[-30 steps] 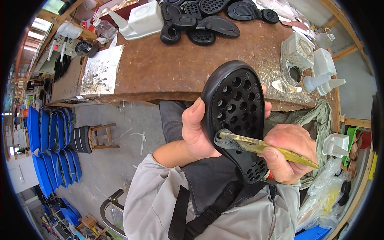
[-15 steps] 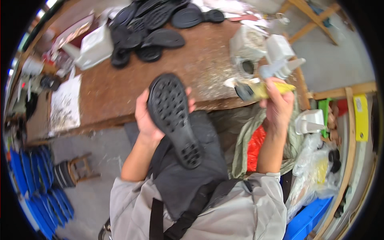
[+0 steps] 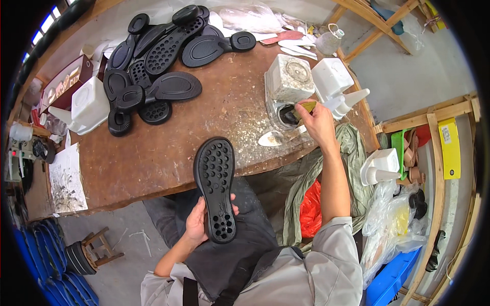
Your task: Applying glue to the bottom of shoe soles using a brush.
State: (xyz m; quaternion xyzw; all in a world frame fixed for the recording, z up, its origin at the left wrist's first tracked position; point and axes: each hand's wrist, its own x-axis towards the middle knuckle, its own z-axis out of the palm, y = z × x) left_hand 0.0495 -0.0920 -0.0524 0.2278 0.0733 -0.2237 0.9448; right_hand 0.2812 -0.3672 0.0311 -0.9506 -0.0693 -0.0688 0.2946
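Head view shows the left hand [image 3: 196, 219] wrapped from behind around the narrow end of a black sole [image 3: 215, 173], thumb at its left edge and fingertips at its right. That sole stands nearly upright at the lower centre of the frame, its holed face toward the camera, its wide end overlapping the near edge of the brown tabletop [image 3: 153, 158]. Right of centre, the right hand [image 3: 321, 124] pinches a yellowish flat tool [image 3: 308, 106] at the dark mouth of a container [image 3: 272, 113]; how far its end reaches inside cannot be told. A stained white jug [image 3: 289, 84] stands just behind that mouth, and a white spoon-shaped piece [image 3: 270, 138] lies in front. More black soles [image 3: 166, 58] lie heaped in the upper left, near a white spouted bottle [image 3: 91, 106]. Two spouted bottles [image 3: 333, 76] sit at the upper right.
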